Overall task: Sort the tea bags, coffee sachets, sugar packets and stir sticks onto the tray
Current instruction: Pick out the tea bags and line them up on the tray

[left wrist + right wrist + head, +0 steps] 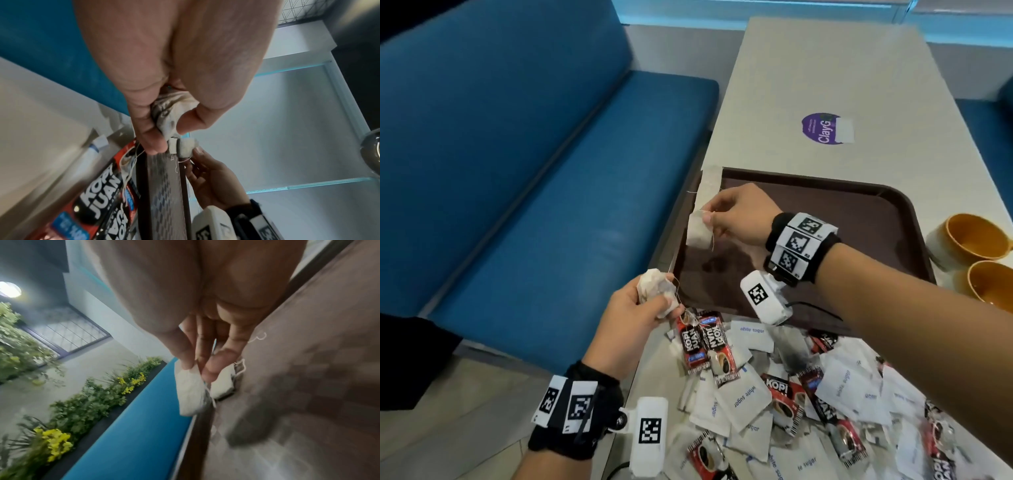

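My right hand (717, 219) pinches a white tea bag (700, 230) by its top edge, hanging over the left rim of the brown tray (859, 219). In the right wrist view the same tea bag (190, 394) dangles from thumb and forefinger. Another tea bag (709, 185) lies at the tray's far left corner. My left hand (650, 301) grips a crumpled bunch of tea bags (655, 291) with loose strings, near the tray's front left corner; the left wrist view shows the bunch (170, 112) squeezed between thumb and fingers. The pile (808, 394) of red coffee sachets and white sugar packets covers the table in front.
Two yellow cups (976, 253) stand right of the tray. The grey table (825, 85) runs back with a purple sticker (823, 128). A blue bench (534, 171) lies to the left, below the table edge.
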The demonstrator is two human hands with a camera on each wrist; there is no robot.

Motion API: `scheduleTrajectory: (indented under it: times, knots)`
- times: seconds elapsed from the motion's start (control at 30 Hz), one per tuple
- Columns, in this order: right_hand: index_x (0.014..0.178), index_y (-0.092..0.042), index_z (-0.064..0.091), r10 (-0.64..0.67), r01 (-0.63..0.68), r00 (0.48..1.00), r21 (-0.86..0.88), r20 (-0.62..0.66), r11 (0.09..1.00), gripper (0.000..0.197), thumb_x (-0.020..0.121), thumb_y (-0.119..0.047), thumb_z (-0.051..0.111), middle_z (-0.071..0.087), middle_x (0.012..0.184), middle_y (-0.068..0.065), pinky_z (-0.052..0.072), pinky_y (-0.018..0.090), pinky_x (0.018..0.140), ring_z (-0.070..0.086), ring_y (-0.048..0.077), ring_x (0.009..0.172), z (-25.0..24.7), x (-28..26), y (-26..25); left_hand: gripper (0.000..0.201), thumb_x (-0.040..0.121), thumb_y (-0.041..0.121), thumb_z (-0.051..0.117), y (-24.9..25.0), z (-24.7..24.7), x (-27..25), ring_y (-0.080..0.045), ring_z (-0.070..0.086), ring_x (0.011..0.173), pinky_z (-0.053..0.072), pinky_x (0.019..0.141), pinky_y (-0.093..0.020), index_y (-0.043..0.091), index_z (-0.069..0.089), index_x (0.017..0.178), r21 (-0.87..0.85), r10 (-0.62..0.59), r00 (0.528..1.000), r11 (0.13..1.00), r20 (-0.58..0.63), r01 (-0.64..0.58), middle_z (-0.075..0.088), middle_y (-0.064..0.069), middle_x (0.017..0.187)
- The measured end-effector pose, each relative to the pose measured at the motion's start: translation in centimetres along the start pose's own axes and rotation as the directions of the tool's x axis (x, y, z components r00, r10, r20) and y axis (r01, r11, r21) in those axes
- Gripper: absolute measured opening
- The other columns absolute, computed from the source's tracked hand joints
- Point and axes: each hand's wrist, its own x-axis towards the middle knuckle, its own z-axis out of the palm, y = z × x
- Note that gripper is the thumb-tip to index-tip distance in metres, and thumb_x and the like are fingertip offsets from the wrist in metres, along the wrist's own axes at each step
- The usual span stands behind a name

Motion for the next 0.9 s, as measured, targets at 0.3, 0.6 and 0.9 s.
scheduleTrajectory:
  times: [0.3, 0.6, 0.9]
  knots:
    - [0.088, -0.011, 0.073, 0.121, -0.122, 0.992, -0.043, -0.039, 0.992, 0.003, 0.090, -0.009, 0.073, 0.072, 0.065, 0.001, 0.064, 0.037, 0.080, 0.072, 0.017, 0.060, 1.3, 3.3, 1.3, 0.028, 0.096, -0.009, 0.054, 0.2, 0.1, 0.3, -0.022, 0.071, 0.081, 0.059, 0.081, -0.034, 0.008, 0.070, 0.111, 0.024, -0.001, 1.000, 1.000, 0.002, 0.001, 0.067, -0.010, 0.100]
    - [0.090, -0.004, 0.066, 0.099, -0.120, 0.978, 0.104, 0.182, 0.987, 0.007, 0.094, 0.002, 0.064, 0.067, 0.074, 0.015, 0.059, 0.031, 0.054, 0.069, 0.027, 0.061, 0.8, 2.7, -0.2, 0.031, 0.097, -0.009, 0.053, 0.2, 0.0, 0.2, -0.021, 0.073, 0.086, 0.060, 0.085, -0.035, 0.012, 0.073, 0.108, 0.045, -0.014, 1.000, 0.999, 0.005, 0.014, 0.070, -0.008, 0.100]
    - [0.091, -0.003, 0.075, 0.196, -0.197, 0.980, 0.028, 0.027, 0.980, 0.005, 0.091, -0.008, 0.075, 0.074, 0.071, 0.007, 0.064, 0.040, 0.081, 0.074, 0.020, 0.063, 0.9, 4.6, 1.9, 0.031, 0.097, -0.010, 0.051, 0.2, -0.3, 0.1, -0.025, 0.070, 0.082, 0.058, 0.087, -0.038, 0.009, 0.071, 0.110, 0.050, 0.008, 1.000, 0.999, 0.008, -0.008, 0.068, -0.009, 0.098]
